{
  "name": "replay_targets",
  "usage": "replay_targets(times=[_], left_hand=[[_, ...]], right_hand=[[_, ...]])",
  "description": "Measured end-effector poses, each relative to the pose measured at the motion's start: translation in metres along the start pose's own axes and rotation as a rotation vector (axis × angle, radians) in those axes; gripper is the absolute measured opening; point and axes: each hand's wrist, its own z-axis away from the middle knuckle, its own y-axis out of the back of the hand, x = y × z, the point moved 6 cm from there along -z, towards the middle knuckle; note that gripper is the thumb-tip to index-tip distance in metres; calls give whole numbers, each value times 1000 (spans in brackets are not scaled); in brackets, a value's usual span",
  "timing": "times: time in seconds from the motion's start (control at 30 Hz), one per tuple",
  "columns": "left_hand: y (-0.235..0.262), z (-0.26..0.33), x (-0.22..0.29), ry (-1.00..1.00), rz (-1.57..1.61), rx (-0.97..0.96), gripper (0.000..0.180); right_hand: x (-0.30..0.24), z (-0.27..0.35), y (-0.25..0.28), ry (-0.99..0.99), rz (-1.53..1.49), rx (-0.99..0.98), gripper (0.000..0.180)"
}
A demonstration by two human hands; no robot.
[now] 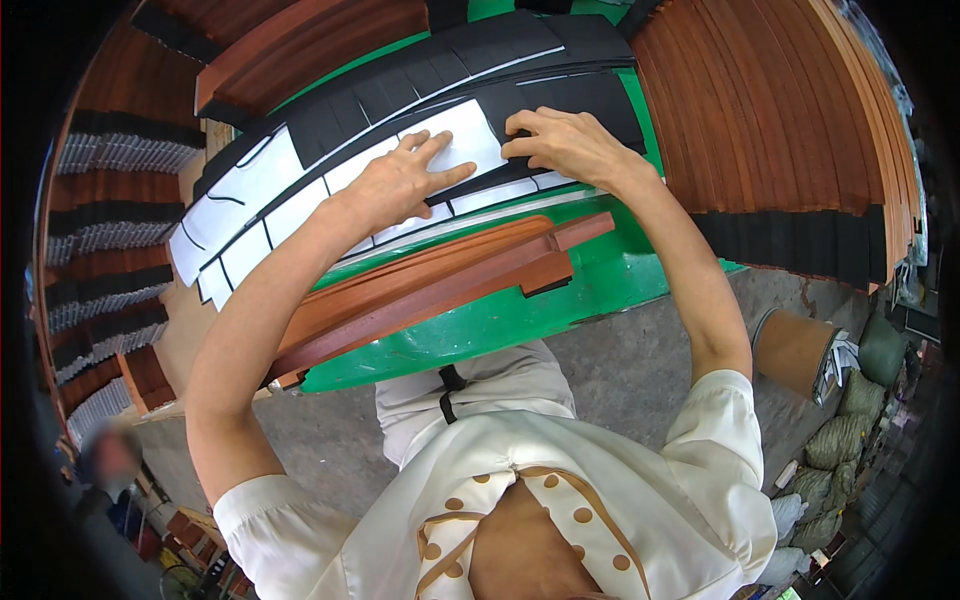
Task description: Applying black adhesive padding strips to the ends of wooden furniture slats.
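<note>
My left hand (pixel 400 182) lies flat, fingers apart, on a white backing sheet (pixel 455 140) among rows of black foam strips (pixel 420 85) on a green table (pixel 500 320). My right hand (pixel 560 142) curls its fingertips on the edge of a black strip beside the white sheet, pinching or pressing it. Several long reddish-brown wooden strips (pixel 440 280) lie along the table's near edge, in front of both hands.
Stacks of brown wooden slats with black ends stand to the right (pixel 790 130), left (pixel 110 210) and at the back (pixel 290 45). A brown drum (pixel 795 345) and filled sacks (pixel 835 440) sit on the concrete floor at right. Another person (pixel 110 465) is at lower left.
</note>
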Motion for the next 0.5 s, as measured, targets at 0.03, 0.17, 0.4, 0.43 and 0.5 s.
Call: replay_targets(times=[0.03, 0.17, 0.4, 0.43, 0.5], left_hand=[[0, 0, 0, 18, -3, 8, 77], [1, 1, 0, 12, -2, 13, 77], [1, 2, -2, -25, 10, 15, 75], [1, 1, 0, -27, 25, 7, 76], [5, 1, 1, 0, 23, -1, 77]], right_hand=[[-1, 0, 1, 2, 19, 1, 30], [-3, -2, 2, 11, 32, -19, 29], [-1, -13, -1, 11, 14, -106, 29], [2, -11, -1, 5, -17, -99, 29], [6, -4, 2, -7, -58, -63, 28]])
